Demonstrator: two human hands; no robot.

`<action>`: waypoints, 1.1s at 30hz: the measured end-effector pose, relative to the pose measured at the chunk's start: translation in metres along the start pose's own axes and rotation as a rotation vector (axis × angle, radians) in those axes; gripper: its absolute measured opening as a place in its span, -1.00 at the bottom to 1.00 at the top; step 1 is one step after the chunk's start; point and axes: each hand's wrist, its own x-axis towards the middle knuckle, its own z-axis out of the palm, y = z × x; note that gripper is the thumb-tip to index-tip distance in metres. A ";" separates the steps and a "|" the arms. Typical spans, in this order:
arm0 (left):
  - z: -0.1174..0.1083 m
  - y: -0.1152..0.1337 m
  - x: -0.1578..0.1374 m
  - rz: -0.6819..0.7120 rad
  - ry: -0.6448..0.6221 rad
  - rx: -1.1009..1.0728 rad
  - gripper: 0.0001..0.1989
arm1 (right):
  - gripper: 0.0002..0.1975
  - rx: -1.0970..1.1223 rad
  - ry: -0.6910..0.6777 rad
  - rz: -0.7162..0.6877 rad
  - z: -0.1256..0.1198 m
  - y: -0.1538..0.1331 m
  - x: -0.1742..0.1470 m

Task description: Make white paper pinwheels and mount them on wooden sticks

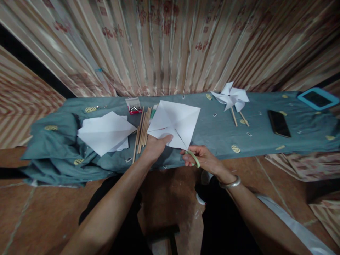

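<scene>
A square sheet of white paper [183, 115] is held up over the cloth, with fold lines across it. One slit runs in from its left corner, and another opens at its near right corner. My left hand [157, 144] grips the paper's near left edge, thumb on top. Closed around the green handle of a pair of scissors [193, 158], my right hand [200, 157] is at the near right corner. The scissor blades lie at the slit there, mostly hidden by the paper and fingers.
Left are stacked white sheets [106, 132], several wooden sticks [143, 127] and a small box of metal pins [134, 106]. White paper pinwheels [231, 97] on sticks, a black phone [278, 123] and a blue-framed tablet [318, 98] lie right. A curtain [164, 46] hangs behind the cloth-covered table [225, 124].
</scene>
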 end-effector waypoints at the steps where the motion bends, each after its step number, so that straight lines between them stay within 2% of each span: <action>1: 0.000 0.000 0.000 0.000 -0.001 -0.001 -0.46 | -0.52 0.005 0.003 0.003 0.000 0.000 0.000; 8: 0.000 0.002 -0.001 0.002 0.017 0.028 -0.50 | -0.51 0.012 0.013 -0.010 0.000 0.005 0.001; 17: 0.002 0.007 -0.005 0.001 -0.029 0.008 -0.51 | -0.55 -0.011 0.004 -0.008 0.000 0.003 0.001; 33: 0.003 0.006 -0.006 0.024 -0.004 0.008 -0.51 | -0.50 0.009 0.033 0.003 0.002 0.007 0.004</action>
